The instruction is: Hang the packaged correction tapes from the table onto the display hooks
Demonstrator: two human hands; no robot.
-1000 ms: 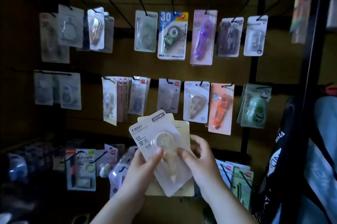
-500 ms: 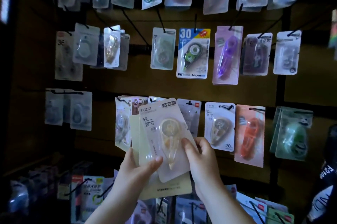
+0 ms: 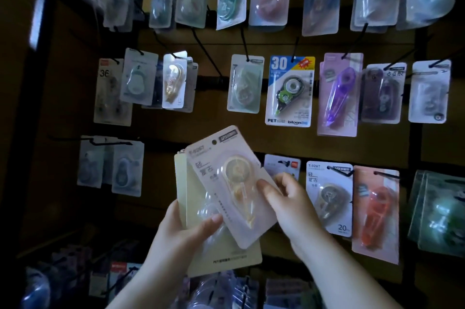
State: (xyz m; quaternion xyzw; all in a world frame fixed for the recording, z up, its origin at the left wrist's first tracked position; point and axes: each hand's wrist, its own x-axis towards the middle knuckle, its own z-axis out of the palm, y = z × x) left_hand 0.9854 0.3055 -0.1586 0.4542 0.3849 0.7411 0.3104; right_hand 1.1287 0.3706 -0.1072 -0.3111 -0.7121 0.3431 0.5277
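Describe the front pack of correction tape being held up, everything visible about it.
The front pack is a pale card with a clear plastic blister holding a yellowish correction tape. It has a round hang hole near the top, a dark label in the corner and "T-9267" printed above Chinese characters. It tilts with its top leaning left, in front of the display. The right hand pinches its right edge, the left hand has a thumb on its lower left, and it overlaps more cards behind.

Dim, bluish light with glare on the hanging packages (image 3: 175, 79), deep shadow at left, and blurred, bowed edges.
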